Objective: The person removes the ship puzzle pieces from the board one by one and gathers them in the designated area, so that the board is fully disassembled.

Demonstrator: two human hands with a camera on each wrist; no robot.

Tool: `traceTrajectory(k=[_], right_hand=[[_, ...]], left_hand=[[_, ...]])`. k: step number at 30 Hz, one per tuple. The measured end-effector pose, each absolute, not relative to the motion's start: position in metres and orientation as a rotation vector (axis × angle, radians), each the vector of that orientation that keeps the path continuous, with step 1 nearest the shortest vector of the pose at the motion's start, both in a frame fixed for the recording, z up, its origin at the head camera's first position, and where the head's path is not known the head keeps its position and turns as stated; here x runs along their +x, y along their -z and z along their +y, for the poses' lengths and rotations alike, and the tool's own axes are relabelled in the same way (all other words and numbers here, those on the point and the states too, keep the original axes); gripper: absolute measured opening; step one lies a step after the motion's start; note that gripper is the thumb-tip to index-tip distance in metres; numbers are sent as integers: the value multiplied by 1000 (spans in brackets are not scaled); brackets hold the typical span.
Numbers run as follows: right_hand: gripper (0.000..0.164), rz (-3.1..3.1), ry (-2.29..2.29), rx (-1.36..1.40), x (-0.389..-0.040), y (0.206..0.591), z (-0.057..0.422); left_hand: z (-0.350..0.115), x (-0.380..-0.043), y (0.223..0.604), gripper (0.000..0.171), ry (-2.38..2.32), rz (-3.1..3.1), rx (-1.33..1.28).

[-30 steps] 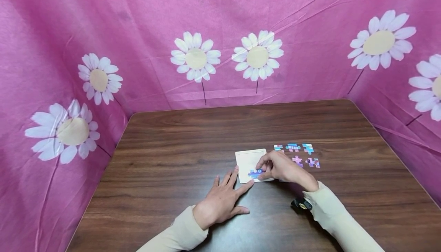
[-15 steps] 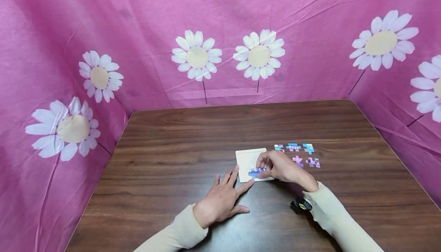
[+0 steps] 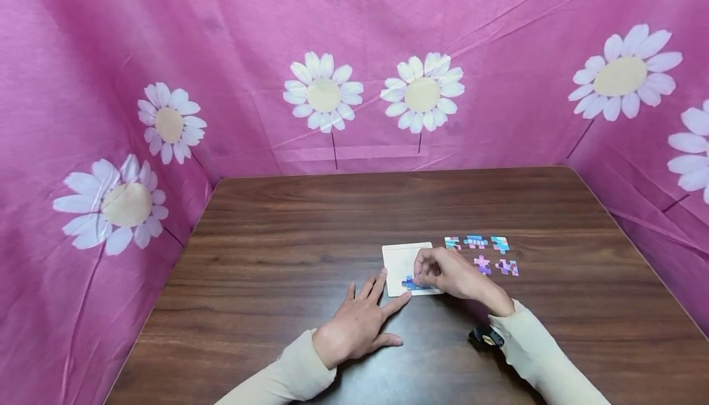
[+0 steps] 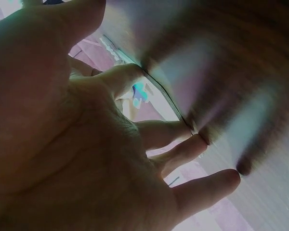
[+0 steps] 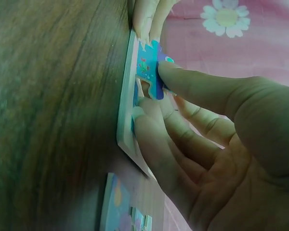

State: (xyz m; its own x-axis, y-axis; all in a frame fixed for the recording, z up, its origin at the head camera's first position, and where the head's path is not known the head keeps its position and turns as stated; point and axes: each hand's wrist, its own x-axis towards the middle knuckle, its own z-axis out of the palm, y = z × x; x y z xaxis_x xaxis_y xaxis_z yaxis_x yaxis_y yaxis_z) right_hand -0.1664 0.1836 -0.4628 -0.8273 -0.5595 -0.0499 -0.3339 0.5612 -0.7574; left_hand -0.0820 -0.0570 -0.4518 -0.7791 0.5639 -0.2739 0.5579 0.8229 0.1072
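A white square puzzle tray [image 3: 396, 262] lies on the table, with blue puzzle pieces [image 3: 408, 283] at its near edge, partly covered by the right fingers. My right hand [image 3: 462, 276] reaches over the tray from the right. In the right wrist view, thumb and fingers pinch a blue and purple puzzle piece [image 5: 148, 70], which stands tilted up from the tray. A bit of blue shows beneath it, too hidden to make out. My left hand [image 3: 357, 326] rests palm down with fingers spread, two fingertips touching the tray's left and near edges.
Several loose puzzle pieces [image 3: 482, 264] lie on the brown wooden table [image 3: 288, 226], right of and beyond the right hand. A black device [image 3: 486, 337] is at the right wrist. Pink cloth with daisies [image 3: 371, 17] surrounds the table's back and sides.
The right fingers have shifted slightly over the tray, and less of the blue and purple pieces shows beneath them now. My left hand keeps its place at the tray's edge. The head view shifts slightly.
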Motion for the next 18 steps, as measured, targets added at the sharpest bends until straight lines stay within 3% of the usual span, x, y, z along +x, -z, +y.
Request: traceTrajectory(k=[18], right_hand=[[9,2405,1396,-599,-162,468,200]], left_hand=[[-56,-82,453,79,-1,2734,865]])
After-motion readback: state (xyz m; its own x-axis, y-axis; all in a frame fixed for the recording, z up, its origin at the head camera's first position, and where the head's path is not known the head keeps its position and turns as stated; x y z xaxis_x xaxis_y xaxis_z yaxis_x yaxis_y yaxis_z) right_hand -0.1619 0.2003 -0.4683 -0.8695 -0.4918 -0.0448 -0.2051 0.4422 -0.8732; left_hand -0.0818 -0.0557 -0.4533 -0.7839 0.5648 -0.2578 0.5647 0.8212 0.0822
